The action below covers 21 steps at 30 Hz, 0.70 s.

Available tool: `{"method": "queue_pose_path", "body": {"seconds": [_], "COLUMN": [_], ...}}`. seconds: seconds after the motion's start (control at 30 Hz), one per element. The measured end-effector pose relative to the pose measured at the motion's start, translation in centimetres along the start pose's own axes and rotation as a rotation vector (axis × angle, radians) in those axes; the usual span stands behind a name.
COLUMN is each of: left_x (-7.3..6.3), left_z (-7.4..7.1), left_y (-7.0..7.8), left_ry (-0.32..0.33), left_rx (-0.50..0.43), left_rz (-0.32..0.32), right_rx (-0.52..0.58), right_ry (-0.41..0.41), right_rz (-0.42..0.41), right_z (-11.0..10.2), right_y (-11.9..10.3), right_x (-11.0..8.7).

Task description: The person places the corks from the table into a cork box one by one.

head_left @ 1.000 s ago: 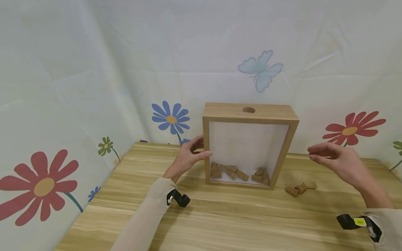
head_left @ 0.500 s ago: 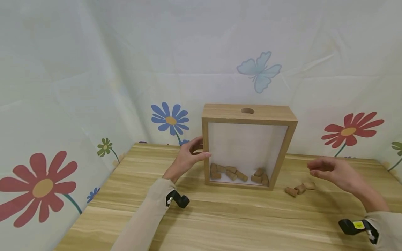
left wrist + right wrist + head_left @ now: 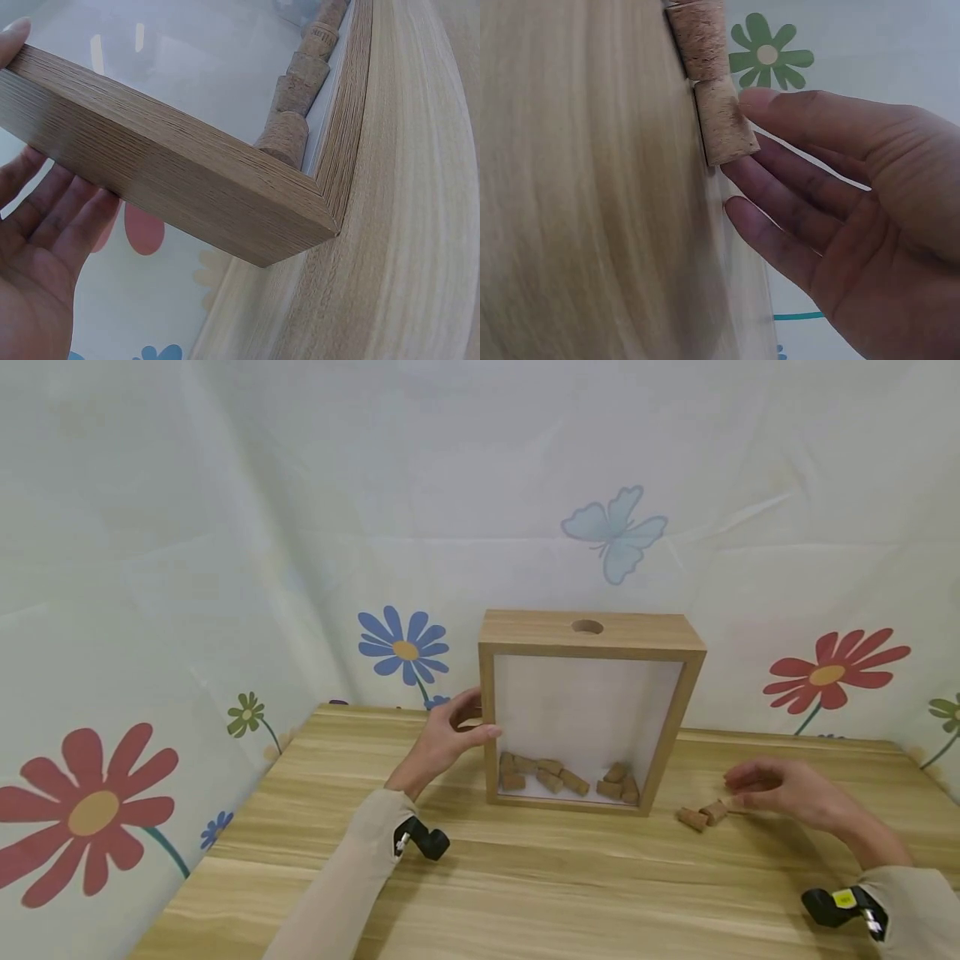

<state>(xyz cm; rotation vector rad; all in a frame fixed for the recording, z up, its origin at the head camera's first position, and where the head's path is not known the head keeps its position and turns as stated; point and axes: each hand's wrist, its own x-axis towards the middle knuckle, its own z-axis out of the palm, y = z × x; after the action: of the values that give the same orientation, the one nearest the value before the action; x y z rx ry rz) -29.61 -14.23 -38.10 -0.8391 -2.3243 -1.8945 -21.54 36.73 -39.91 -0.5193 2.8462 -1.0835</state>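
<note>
A shallow wooden frame box (image 3: 592, 652) stands upright on the table, with a clear front and a round hole (image 3: 587, 627) in its top. Several corks (image 3: 573, 782) lie along the bottom inside. My left hand (image 3: 442, 735) grips the box's left side, thumb on the front edge and fingers behind, as the left wrist view also shows. To the right of the box, my right hand (image 3: 787, 793) pinches the end cork (image 3: 726, 124) of a short row, thumb on one side and fingers behind it. Two other corks (image 3: 701, 816) lie beside it on the table.
The wood-grain table (image 3: 570, 885) extends in front of the box. Close behind stands a pale cloth backdrop (image 3: 450, 527) printed with flowers and a butterfly. A black camera mount sits on each wrist.
My right hand has come down from above the table to the rightmost loose cork, its thumb and fingers now on it. The left hand has kept its grip on the box.
</note>
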Motion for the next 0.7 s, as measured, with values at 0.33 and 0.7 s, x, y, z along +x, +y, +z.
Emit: {"method": "queue_pose_path", "body": {"seconds": [0.33,0.7], "left_x": [-0.04,0.02], "left_z": [0.03,-0.03], "left_y": [0.11,0.03], "left_ry": [0.000,0.000], "left_rx": [0.019,0.017], "left_rz": [0.006,0.004], "right_rx": [-0.041,-0.144], "right_ry": [-0.007,0.053], "right_rz": [-0.036,-0.015], "right_z": [0.47,1.00], "right_y": [0.14,-0.38], "right_x": [0.27,0.81]}}
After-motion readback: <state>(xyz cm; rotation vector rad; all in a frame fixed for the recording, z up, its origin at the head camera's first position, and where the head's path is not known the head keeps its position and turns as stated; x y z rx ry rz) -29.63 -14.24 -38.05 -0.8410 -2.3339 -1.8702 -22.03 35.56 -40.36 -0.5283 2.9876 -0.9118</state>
